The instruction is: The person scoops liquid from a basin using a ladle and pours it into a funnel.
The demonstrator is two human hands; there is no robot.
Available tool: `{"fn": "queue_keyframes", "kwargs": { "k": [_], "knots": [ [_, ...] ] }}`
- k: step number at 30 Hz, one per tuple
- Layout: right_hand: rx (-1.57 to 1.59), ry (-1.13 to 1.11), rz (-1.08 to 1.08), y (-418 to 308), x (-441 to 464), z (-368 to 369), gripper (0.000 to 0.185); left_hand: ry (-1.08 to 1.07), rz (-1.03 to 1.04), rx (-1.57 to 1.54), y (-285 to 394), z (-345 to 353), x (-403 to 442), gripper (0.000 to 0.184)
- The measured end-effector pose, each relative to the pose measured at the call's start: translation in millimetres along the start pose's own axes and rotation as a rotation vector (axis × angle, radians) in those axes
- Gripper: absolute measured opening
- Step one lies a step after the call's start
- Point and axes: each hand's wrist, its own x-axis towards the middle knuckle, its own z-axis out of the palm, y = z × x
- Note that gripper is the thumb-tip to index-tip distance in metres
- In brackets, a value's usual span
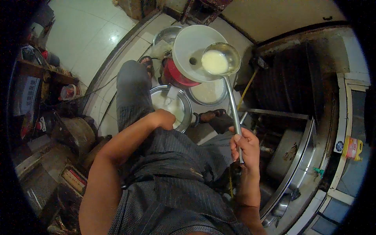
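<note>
My right hand [245,147] is wrapped round the long metal handle of a ladle [234,102]. The ladle's round bowl holds creamy pale liquid [214,62] and hangs over the right side of a wide white hopper [188,43]. A dark round hole shows in the hopper's floor. Under it is a red body [178,73], with a white spout [172,92] over a steel pot [188,102]. My left hand [163,118] is closed at that pot's near-left rim, its fingertips hidden. White liquid lies in the pot.
Right of the pot stands a steel basin [206,94] of pale, grainy-looking contents. Another metal bowl [166,35] sits behind the hopper. A metal-framed stand [290,149] is close on my right. A cable [103,87] crosses the tiles on the left.
</note>
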Motion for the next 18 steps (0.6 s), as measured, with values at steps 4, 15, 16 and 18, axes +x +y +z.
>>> {"fn": "queue_keyframes", "kwargs": {
  "k": [4, 15, 16, 18],
  "knots": [
    [-0.015, 0.010, 0.001, -1.5, -0.5, 1.1, 0.030, -0.003, 0.038, 0.018, 0.6, -0.8, 0.3, 0.032],
    [-0.025, 0.018, -0.003, 0.1, 0.9, 1.9, 0.028, -0.057, 0.002, 0.000, 5.5, -10.0, -4.9, 0.031],
    [-0.016, 0.012, -0.008, 0.4, 1.3, 2.4, 0.028, -0.059, 0.003, -0.001, 4.3, -8.6, -3.7, 0.031],
    [-0.027, 0.018, -0.001, -2.0, 1.0, 4.4, 0.028, -0.028, 0.010, -0.001, 3.7, -7.0, -2.5, 0.031]
  ]
}}
